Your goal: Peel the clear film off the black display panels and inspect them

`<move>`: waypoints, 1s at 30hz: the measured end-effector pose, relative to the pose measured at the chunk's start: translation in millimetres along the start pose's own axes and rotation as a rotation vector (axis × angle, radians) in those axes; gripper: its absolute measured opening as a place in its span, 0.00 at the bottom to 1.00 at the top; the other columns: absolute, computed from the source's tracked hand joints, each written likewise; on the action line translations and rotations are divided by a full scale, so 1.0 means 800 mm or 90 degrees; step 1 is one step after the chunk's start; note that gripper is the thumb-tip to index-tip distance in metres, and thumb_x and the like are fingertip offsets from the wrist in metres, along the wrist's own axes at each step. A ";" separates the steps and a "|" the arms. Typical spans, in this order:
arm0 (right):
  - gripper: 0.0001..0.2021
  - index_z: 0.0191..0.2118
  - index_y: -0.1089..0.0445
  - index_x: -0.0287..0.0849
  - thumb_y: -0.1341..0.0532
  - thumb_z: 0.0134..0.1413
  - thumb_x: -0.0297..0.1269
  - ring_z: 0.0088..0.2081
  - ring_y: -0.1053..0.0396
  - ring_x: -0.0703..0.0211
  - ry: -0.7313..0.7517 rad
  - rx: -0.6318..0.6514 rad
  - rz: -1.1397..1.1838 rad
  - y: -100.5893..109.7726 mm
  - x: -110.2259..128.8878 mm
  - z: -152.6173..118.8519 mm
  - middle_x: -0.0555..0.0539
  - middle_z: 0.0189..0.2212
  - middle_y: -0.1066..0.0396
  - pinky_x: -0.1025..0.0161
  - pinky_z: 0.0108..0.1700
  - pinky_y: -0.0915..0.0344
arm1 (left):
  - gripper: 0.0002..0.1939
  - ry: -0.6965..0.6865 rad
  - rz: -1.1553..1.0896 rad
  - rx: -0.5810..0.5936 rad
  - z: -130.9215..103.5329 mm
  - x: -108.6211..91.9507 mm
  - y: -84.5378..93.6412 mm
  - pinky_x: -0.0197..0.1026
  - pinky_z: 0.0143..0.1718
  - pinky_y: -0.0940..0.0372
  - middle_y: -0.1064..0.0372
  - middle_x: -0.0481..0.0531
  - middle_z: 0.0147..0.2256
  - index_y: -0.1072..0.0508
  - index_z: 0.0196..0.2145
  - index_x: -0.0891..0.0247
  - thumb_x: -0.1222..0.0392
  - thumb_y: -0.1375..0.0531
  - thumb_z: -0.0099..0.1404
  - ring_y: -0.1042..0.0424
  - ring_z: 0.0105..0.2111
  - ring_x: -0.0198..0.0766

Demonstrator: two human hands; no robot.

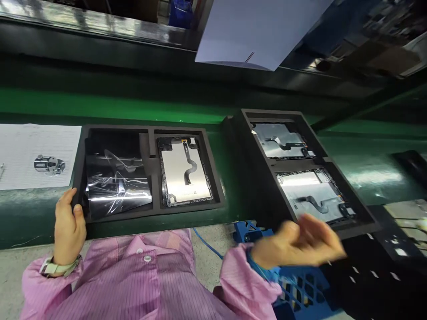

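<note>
My left hand (69, 224) grips the left front corner of a black foam tray (153, 171), thumb and fingers on its rim. A sheet of shiny dark film (116, 182) lies in the tray's left compartment. The right compartment holds a tablet screen assembly (187, 171) with a silver back and a curved black flex cable. My right hand (300, 242), blurred by motion, is in front of a second, taller foam tray (267, 178), fingers loosely bent and apart, nothing visible in them. That tray holds an upper screen assembly (278, 135) and a lower one (315, 202).
On the green bench (30, 218) at left lies a printed sheet (20, 151) with a small metal object (50, 164) on it. A white paper (256, 31) hangs from the shelf above. Below the bench edge stands a blue plastic crate (300, 284).
</note>
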State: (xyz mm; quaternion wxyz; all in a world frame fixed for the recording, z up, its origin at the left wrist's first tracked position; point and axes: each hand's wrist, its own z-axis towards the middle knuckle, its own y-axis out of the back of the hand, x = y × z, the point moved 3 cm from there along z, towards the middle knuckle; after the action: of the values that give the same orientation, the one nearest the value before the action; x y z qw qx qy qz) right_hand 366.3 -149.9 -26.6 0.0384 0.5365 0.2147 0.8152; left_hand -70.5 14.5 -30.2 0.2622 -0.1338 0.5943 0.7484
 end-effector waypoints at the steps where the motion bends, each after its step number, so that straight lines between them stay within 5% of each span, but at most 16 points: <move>1: 0.29 0.67 0.52 0.46 0.52 0.66 0.51 0.66 0.43 0.39 0.037 0.097 0.009 -0.027 0.011 -0.005 0.36 0.65 0.48 0.30 0.70 0.50 | 0.33 -0.020 0.006 -0.001 0.002 -0.002 0.001 0.70 0.69 0.45 0.41 0.71 0.65 0.42 0.67 0.77 0.46 0.59 0.79 0.43 0.69 0.60; 2: 0.29 0.64 0.42 0.44 0.45 0.63 0.53 0.59 0.34 0.41 0.072 0.194 0.015 -0.055 0.020 -0.007 0.37 0.59 0.38 0.34 0.65 0.38 | 0.33 -0.031 0.017 -0.006 0.003 -0.004 0.002 0.69 0.70 0.46 0.42 0.74 0.65 0.40 0.66 0.77 0.45 0.57 0.78 0.43 0.69 0.61; 4: 0.28 0.60 0.33 0.42 0.38 0.57 0.51 0.55 0.30 0.43 0.156 0.361 -0.013 -0.109 0.033 -0.007 0.38 0.54 0.30 0.41 0.60 0.32 | 0.33 -0.032 0.044 -0.007 0.006 -0.009 0.004 0.67 0.72 0.48 0.46 0.76 0.68 0.36 0.64 0.77 0.45 0.53 0.77 0.47 0.71 0.62; 6: 0.32 0.64 0.37 0.36 0.40 0.60 0.50 0.58 0.33 0.39 0.247 0.490 -0.150 -0.153 0.039 -0.004 0.34 0.56 0.30 0.39 0.61 0.33 | 0.32 -0.025 0.040 0.013 0.008 -0.013 0.006 0.64 0.73 0.51 0.50 0.72 0.70 0.36 0.66 0.74 0.46 0.53 0.77 0.49 0.72 0.60; 9: 0.38 0.68 0.43 0.27 0.40 0.61 0.50 0.56 0.33 0.33 0.290 0.544 -0.298 -0.188 0.039 0.002 0.28 0.53 0.31 0.35 0.59 0.34 | 0.31 -0.023 -0.004 0.035 0.006 -0.019 0.007 0.61 0.73 0.49 0.44 0.64 0.70 0.41 0.70 0.65 0.47 0.57 0.78 0.45 0.71 0.54; 16: 0.38 0.69 0.45 0.25 0.41 0.62 0.48 0.56 0.33 0.33 0.261 0.528 -0.326 -0.189 0.039 -0.006 0.26 0.54 0.32 0.39 0.58 0.33 | 0.47 -0.123 0.205 0.107 0.002 -0.039 -0.009 0.76 0.66 0.49 0.34 0.73 0.62 0.39 0.69 0.73 0.30 0.50 0.69 0.54 0.71 0.75; 24: 0.36 0.69 0.44 0.30 0.47 0.63 0.51 0.60 0.32 0.35 0.151 0.500 -0.285 -0.183 0.035 -0.001 0.27 0.59 0.32 0.43 0.59 0.33 | 0.40 -0.170 0.170 0.181 0.039 -0.005 0.004 0.73 0.68 0.46 0.49 0.65 0.72 0.30 0.65 0.61 0.30 0.44 0.66 0.54 0.72 0.69; 30: 0.38 0.70 0.46 0.32 0.42 0.59 0.50 0.55 0.30 0.37 0.113 0.512 -0.280 -0.190 0.035 0.008 0.29 0.56 0.31 0.45 0.57 0.32 | 0.24 -0.302 0.163 0.211 0.025 -0.041 0.009 0.82 0.67 0.59 0.49 0.56 0.72 0.26 0.60 0.52 0.42 0.44 0.73 0.55 0.74 0.66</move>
State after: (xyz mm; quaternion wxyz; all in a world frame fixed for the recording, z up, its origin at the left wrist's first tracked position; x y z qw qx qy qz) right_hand 334.5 -2.6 -59.8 -0.0193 0.3790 0.6246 0.6825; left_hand -45.6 24.8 -2.4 0.3152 0.1651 0.6427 0.6785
